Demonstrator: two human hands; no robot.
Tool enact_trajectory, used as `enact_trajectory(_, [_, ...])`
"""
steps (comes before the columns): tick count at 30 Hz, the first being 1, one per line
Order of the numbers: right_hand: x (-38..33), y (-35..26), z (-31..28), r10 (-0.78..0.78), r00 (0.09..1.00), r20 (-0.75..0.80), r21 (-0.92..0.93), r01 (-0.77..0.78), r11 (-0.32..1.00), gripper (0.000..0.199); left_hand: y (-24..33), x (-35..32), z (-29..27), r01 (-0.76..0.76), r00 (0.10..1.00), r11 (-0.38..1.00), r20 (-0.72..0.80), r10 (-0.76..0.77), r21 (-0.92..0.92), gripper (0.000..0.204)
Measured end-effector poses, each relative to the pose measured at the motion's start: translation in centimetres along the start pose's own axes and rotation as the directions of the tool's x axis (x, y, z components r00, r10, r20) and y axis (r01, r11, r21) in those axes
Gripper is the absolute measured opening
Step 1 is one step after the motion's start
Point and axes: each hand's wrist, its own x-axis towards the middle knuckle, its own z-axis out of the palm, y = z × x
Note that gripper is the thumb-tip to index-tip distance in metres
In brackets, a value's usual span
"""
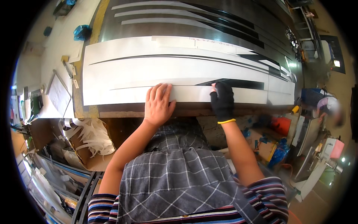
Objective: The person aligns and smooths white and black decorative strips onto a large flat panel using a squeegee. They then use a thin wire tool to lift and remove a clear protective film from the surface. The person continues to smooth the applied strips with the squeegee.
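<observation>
A long white sheet (115, 72) lies along the near side of the dark worktable (134, 109). My bare left hand (159, 103) rests flat on it, fingers stretched forward over a thin line near the sheet's front edge. To the right, my right hand (223, 100) wears a black glove with bare fingertips and a yellow band at the wrist. Its fingers are curled down at a tapered black strip (248, 84) on the sheet; what they pinch, if anything, is hidden. Farther back on the sheet runs a narrow curved dark strip (160, 56).
Several long white-and-black strips (164, 13) lie toward the table's far side. A blue plastic-wrapped bundle (82, 33) stands at the left. Below the left edge, a cardboard box (100, 160) holds white offcuts. Another person (330, 104) is at the far right, blurred.
</observation>
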Motion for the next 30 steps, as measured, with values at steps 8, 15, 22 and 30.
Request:
enact_trajectory(8, [0.1, -5.6, 4.2, -0.166, 0.986, -0.014, 0.189, 0.166, 0.968, 0.013, -0.1, -0.5, 0.3, -0.015, 0.998, 0.993, 0.064, 0.008, 0.114, 0.061])
enact_trajectory(15, [-0.8, -2.1, 3.0, -0.084, 0.996, 0.016, 0.128, 0.081, 0.988, 0.016, 0.1, -0.6, 0.2, -0.017, 0.997, 0.989, 0.080, 0.006, 0.144, 0.064])
enact_trajectory(22, [-0.4, -3.9, 4.3, -0.192, 0.981, -0.006, 0.201, 0.190, 0.961, 0.023, 0.2, -0.3, 0.1, -0.006, 0.995, 0.986, 0.100, -0.011, 0.166, 0.062])
enact_trajectory(30, [-0.3, -5.3, 4.5, -0.107, 0.994, -0.001, 0.192, 0.105, 0.976, 0.017, -0.7, -0.6, 0.2, -0.035, 0.997, 0.990, 0.067, 0.026, 0.136, 0.061])
